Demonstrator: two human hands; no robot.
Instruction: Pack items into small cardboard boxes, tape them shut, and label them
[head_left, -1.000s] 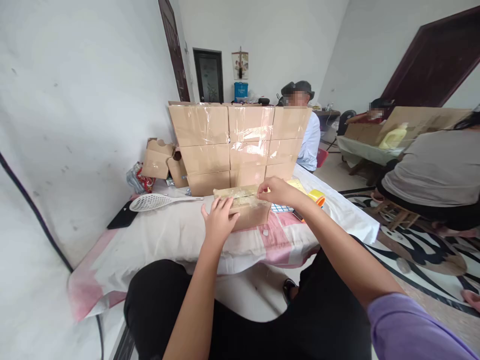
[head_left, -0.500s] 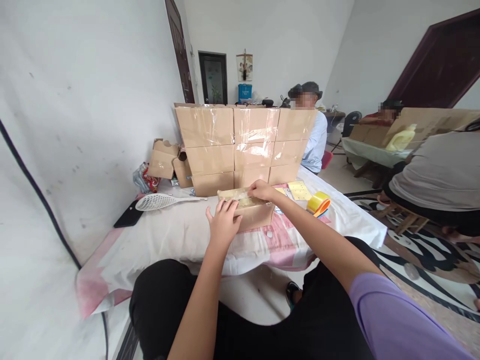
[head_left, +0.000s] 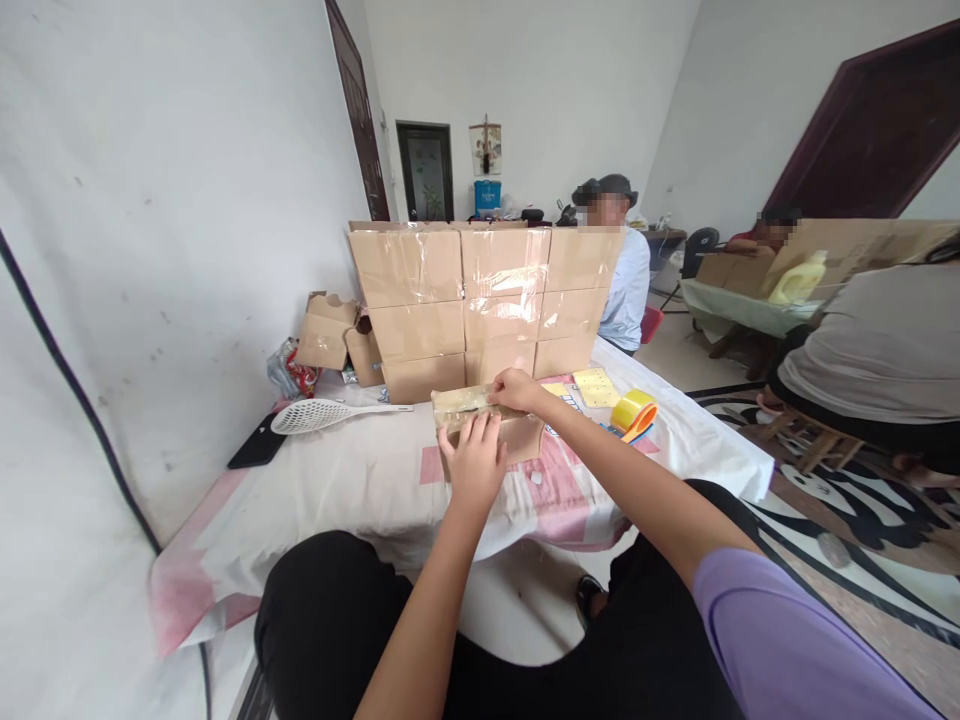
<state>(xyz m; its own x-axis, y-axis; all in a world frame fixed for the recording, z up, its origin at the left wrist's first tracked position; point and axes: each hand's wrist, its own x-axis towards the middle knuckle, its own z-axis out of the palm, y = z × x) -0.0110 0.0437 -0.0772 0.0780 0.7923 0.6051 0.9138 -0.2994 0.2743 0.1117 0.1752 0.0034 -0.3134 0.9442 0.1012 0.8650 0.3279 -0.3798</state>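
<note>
A small cardboard box (head_left: 523,440) with shiny clear tape (head_left: 452,400) across its top lies on the cloth-covered table. My left hand (head_left: 477,452) rests on the near top edge of this box, fingers spread and bent over it. Just behind it, my right hand (head_left: 516,388) is closed, its fingertips pinching at the taped seam; they seem to grip the tape, though the tips are partly hidden. To the right are a yellow tape roll on an orange dispenser (head_left: 634,413) and yellow paper sheets (head_left: 596,387).
Behind the box stands a wall of stacked, taped cartons (head_left: 499,300). Leftward lie a white slotted scoop (head_left: 315,414), a black phone-like slab (head_left: 255,445) and opened cartons (head_left: 328,330). A person in a hat (head_left: 628,285) sits beyond the stack; others sit at another table rightward.
My left hand has shifted right along the box's near edge, its fingers closer together. My right hand stays at the seam, where a dark gap now shows. The view has tilted slightly.
</note>
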